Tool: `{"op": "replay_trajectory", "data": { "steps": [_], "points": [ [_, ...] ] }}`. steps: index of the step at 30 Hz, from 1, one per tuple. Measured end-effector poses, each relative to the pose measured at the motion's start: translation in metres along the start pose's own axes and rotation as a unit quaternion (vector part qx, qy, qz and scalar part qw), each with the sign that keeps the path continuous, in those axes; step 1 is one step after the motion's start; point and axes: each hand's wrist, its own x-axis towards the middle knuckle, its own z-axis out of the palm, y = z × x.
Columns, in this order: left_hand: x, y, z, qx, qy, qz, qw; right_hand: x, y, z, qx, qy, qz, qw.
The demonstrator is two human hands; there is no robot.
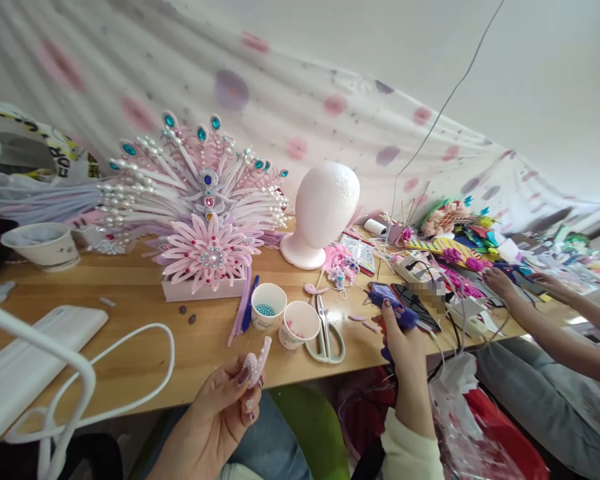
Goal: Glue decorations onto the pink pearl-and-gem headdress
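Between the fingertips of my left hand [225, 407] is a small pale-pink looped ornament [258, 363] dotted with tiny pearls. My right hand [403, 350] is wrapped round a blue hot glue gun [393, 312], held over the table edge with its nozzle toward the scissors side. Two paper cups stand ahead of my left hand: one cup [269, 300] holds teal beads, the other cup [299, 320] pink beads. Scissors [326, 333] with pale handles lie beside them. A large pink and white headdress [205, 193] with pearls and teal gems rises behind a pink flower [211, 257] on a box.
A white foam head [325, 207] stands behind the cups. At left are a white lamp [45, 353] with a curved arm and another paper cup [43, 247]. Phones [383, 291], power strips and cables crowd the right, where a co-worker's hands [500, 283] are at work.
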Motion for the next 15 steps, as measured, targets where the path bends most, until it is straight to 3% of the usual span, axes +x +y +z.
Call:
{"op": "replay_trajectory", "data": {
  "steps": [5,8,11,12,15],
  "points": [
    [0.005,-0.002,-0.010,0.050,-0.028,0.032,0.998,0.040,0.008,0.015,-0.062,-0.040,-0.007,0.997],
    [0.009,-0.003,-0.010,0.051,-0.008,0.049,0.997,0.040,0.005,0.018,-0.139,-0.051,-0.015,0.989],
    [0.015,-0.002,-0.001,0.047,0.020,0.084,0.995,0.027,0.001,0.005,-0.175,-0.050,-0.035,0.983],
    [0.017,-0.001,0.003,0.047,0.026,0.104,0.993,0.021,0.001,-0.003,-0.173,-0.042,-0.043,0.983],
    [0.020,0.010,0.015,0.051,0.030,0.177,0.982,0.007,0.004,-0.035,-0.190,0.083,-0.034,0.978]
  ]
}}
